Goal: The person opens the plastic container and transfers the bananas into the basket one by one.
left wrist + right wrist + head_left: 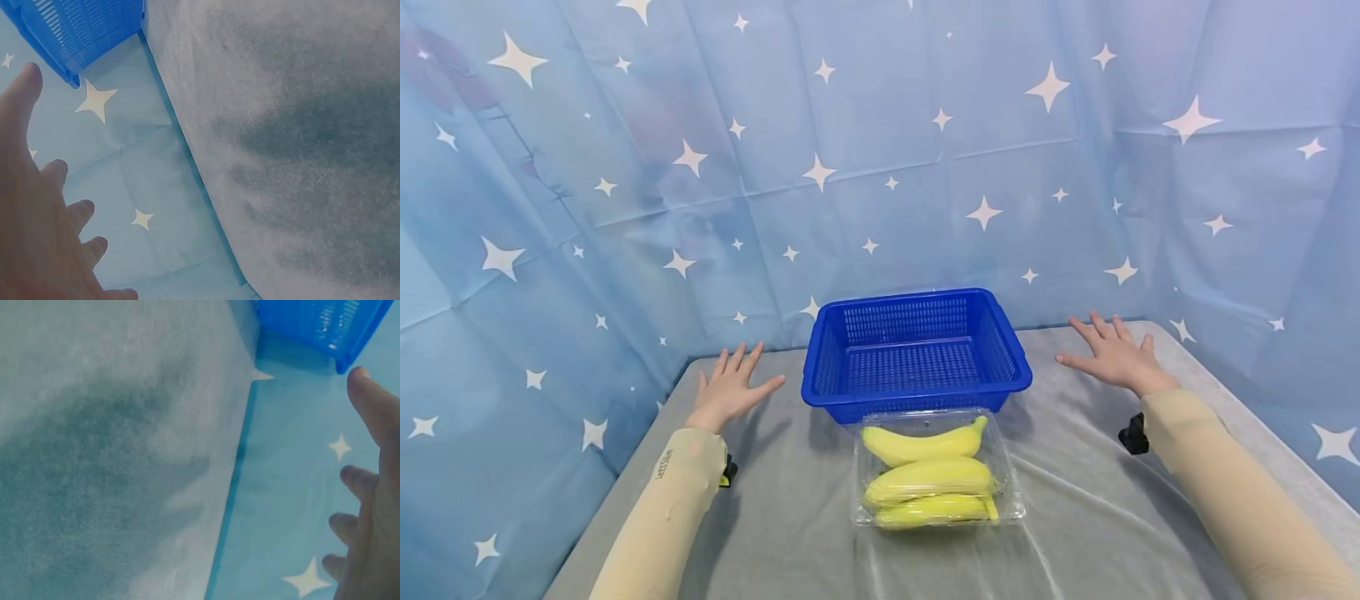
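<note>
A blue plastic basket (917, 398) with slotted walls stands at the back middle of the table, and nothing lies in it. Just in front of it is a clear plastic box (1011, 492) with three yellow bananas (928, 482) inside. To the left of the basket my left hand (730, 392) hovers above the cloth, fingers spread, holding nothing. On the other side my right hand (1116, 358) is likewise raised with spread fingers and touches nothing. Both wrist views show the spread fingers and a corner of the basket.
A grey cloth (775, 533) covers the table. Behind it and along both sides hangs a light blue curtain (880, 208) with white stars. Dark wrist-worn devices sit under both cuffs, the right device (1133, 435) standing out below the sleeve.
</note>
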Tool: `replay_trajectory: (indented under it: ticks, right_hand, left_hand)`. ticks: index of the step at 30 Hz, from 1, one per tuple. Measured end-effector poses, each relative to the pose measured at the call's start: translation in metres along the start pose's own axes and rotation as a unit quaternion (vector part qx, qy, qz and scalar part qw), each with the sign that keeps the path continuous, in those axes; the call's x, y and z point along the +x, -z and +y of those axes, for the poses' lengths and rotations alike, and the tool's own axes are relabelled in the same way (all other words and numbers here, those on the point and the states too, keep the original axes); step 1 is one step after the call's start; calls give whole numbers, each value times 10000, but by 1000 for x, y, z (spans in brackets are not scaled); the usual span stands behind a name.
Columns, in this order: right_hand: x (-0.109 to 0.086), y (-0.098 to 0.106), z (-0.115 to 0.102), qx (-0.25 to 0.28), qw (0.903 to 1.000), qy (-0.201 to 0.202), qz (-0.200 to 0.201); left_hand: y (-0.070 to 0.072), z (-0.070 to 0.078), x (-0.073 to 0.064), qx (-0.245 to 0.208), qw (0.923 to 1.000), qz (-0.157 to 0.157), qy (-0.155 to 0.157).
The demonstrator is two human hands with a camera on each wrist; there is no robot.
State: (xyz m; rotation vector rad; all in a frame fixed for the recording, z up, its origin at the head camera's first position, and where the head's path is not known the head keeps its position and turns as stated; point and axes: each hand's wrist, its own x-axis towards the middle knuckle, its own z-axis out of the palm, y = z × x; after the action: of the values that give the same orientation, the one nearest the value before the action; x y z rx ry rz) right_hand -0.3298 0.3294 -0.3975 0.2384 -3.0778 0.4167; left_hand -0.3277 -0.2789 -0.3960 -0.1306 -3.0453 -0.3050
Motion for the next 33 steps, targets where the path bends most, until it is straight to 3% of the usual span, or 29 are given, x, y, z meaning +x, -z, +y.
replay_trajectory:
  ticks: [8,16,23,29,33]
  right_hand:
    - [-12,6,-15,449,9984,335,102]
    - [-23,14,-41,926,9902,935,458]
    - [-37,18,-71,1219,9791,1443,747]
    - [-48,17,-94,1219,9688,1937,950]
    - [-58,15,-108,1250,9624,2210,962]
  left_hand:
    - [4,4,0,55,9997,184,-180]
    - [10,11,-6,-750,9961,306,-339]
    - [11,24,-18,-1741,9824,573,-366]
    - [9,36,-33,-2112,9720,966,-358]
    - [6,41,-44,-2562,9575,1287,-316]
